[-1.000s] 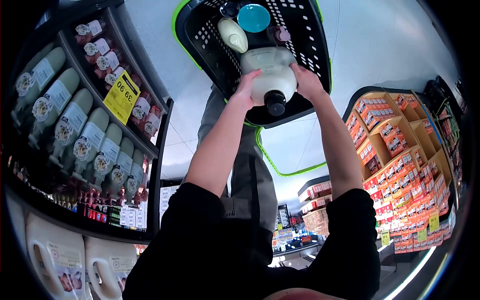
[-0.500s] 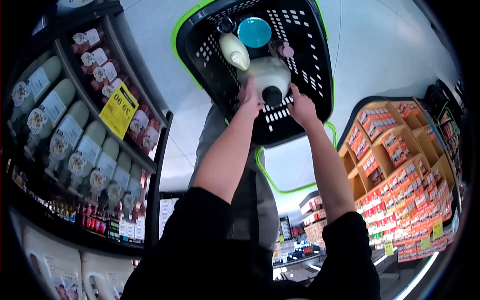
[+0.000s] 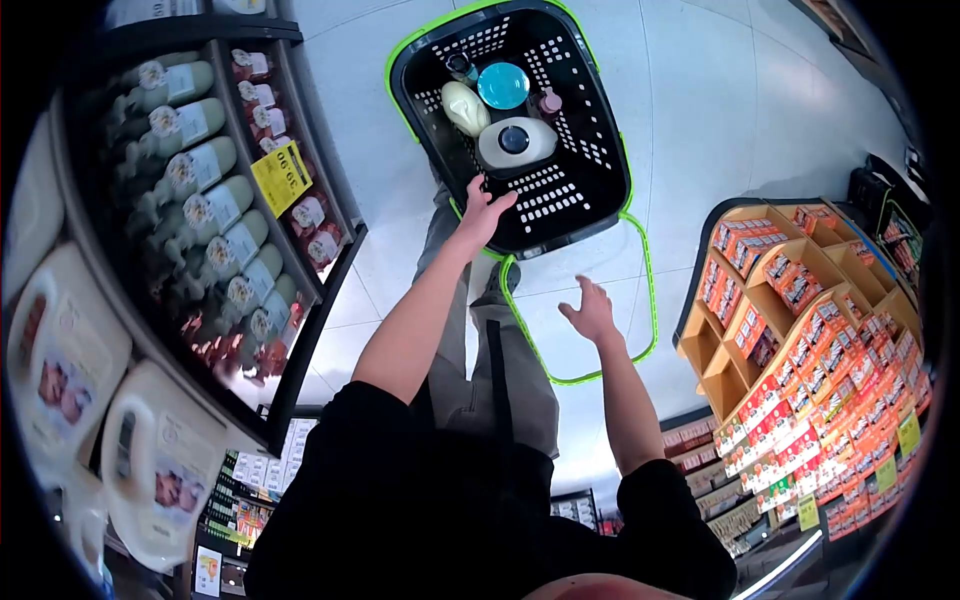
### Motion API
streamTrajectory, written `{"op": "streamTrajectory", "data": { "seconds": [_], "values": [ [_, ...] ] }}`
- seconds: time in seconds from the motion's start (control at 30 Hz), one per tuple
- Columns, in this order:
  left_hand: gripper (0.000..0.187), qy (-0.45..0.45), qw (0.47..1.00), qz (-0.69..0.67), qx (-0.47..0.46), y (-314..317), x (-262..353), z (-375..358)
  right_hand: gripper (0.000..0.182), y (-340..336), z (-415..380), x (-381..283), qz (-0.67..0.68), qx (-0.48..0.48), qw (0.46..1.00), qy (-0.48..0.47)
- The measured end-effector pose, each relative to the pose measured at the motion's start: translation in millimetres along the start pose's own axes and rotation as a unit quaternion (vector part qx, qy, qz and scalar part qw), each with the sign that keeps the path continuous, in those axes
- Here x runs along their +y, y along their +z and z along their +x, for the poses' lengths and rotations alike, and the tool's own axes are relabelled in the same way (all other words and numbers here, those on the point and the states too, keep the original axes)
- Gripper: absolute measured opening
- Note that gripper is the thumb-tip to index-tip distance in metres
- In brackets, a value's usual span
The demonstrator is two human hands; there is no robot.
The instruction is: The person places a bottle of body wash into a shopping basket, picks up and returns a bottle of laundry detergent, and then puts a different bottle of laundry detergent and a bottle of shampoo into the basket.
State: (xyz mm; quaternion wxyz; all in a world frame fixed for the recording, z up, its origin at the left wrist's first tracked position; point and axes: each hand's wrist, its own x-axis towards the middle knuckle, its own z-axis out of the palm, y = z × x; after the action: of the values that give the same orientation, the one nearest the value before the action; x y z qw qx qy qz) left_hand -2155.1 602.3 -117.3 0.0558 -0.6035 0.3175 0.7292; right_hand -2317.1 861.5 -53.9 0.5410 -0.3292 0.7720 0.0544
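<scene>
A black basket (image 3: 590, 215) with a green rim stands on the floor, its green handle (image 3: 652, 300) folded out toward me. Inside, a whitish jug with a dark cap (image 3: 540, 145) stands beside a cream bottle (image 3: 463, 110), a round blue-topped container (image 3: 503, 86), a small pink-capped bottle (image 3: 549, 102) and a dark-capped item (image 3: 459, 65). My left hand (image 3: 482, 215) is over the near left edge of the basket, fingers apart, holding nothing. Over the area inside the handle loop, my right hand (image 3: 592, 312) is open and empty, fingers spread.
Shelves with green-grey bottles (image 3: 220, 205) and pink bottles (image 3: 268, 120) line the left, with a yellow price tag (image 3: 283, 178). Large white jugs (image 3: 160, 460) stand at lower left. A wooden display (image 3: 790, 270) of orange boxes is at right.
Both hands have come off the jug, which now stands more upright in the basket. My right hand has moved back out of the basket, and my left hand has drawn back to its edge.
</scene>
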Motion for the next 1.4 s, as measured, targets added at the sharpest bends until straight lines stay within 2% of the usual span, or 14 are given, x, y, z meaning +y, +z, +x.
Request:
{"op": "streamTrajectory", "data": {
  "seconds": [0.07, 0.1, 0.13, 0.2, 0.27, 0.33, 0.47, 0.6, 0.73, 0.9, 0.97, 1.07, 1.23, 1.4],
  "values": [
    [0.105, 0.049, 0.995, 0.069, 0.047, 4.0, 4.5, -50.7, 0.079, 30.6, -27.9, 38.5, 0.002, -0.091, 0.993, 0.078],
    [0.093, 0.107, 0.985, 0.115, 0.065, -2.6, -21.0, -46.9, 0.081, 47.7, -38.5, 63.5, -0.001, -0.139, 0.984, 0.116],
    [0.076, 0.215, 0.953, 0.187, 0.104, -8.5, -47.1, -42.2, 0.081, 65.8, -51.2, 87.7, -0.023, -0.104, 0.985, 0.138],
    [0.055, 0.214, 0.962, 0.149, 0.085, -1.8, -37.7, -89.7, 0.081, 95.3, -72.5, 133.0, -0.065, -0.029, 0.981, 0.182],
    [0.027, 0.122, 0.992, 0.037, -0.007, 10.7, -20.9, -142.5, 0.079, 104.0, -87.4, 172.1, -0.048, -0.062, 0.986, 0.144],
    [0.018, 0.143, 0.988, -0.054, -0.007, 33.9, -17.4, -194.5, 0.077, 115.9, -113.4, 191.2, -0.062, -0.070, 0.991, 0.100],
    [0.028, 0.167, 0.902, -0.396, -0.030, 72.7, -3.1, -285.7, 0.074, 154.8, -171.6, 210.8, -0.124, -0.062, 0.990, 0.020],
    [0.024, 0.202, 0.824, -0.529, -0.023, 117.7, 25.4, -370.9, 0.080, 190.6, -200.2, 219.5, -0.219, -0.088, 0.972, 0.008],
    [0.024, 0.262, 0.805, -0.532, -0.015, 143.9, 38.1, -472.3, 0.074, 201.6, -203.5, 206.6, -0.260, -0.074, 0.963, -0.012],
    [0.019, 0.334, 0.830, -0.445, -0.037, 124.0, -4.2, -555.2, 0.042, 202.2, -188.7, 200.3, -0.299, -0.071, 0.952, -0.021],
    [0.015, 0.335, 0.863, -0.378, -0.009, 90.8, -32.2, -562.0, 0.042, 186.8, -194.3, 192.2, -0.310, -0.107, 0.945, -0.019],
    [0.010, 0.313, 0.894, -0.311, 0.075, 42.8, -73.2, -576.8, 0.063, 156.1, -207.3, 190.4, -0.294, -0.142, 0.942, -0.081],
    [0.010, 0.286, 0.872, -0.340, 0.206, -15.1, -141.9, -596.5, 0.049, 102.9, -267.7, 149.6, -0.219, -0.025, 0.959, -0.176],
    [0.013, 0.237, 0.856, -0.402, 0.221, -48.0, -194.8, -593.3, 0.052, 66.1, -305.5, 84.8, -0.200, 0.027, 0.956, -0.213]
  ]
}}
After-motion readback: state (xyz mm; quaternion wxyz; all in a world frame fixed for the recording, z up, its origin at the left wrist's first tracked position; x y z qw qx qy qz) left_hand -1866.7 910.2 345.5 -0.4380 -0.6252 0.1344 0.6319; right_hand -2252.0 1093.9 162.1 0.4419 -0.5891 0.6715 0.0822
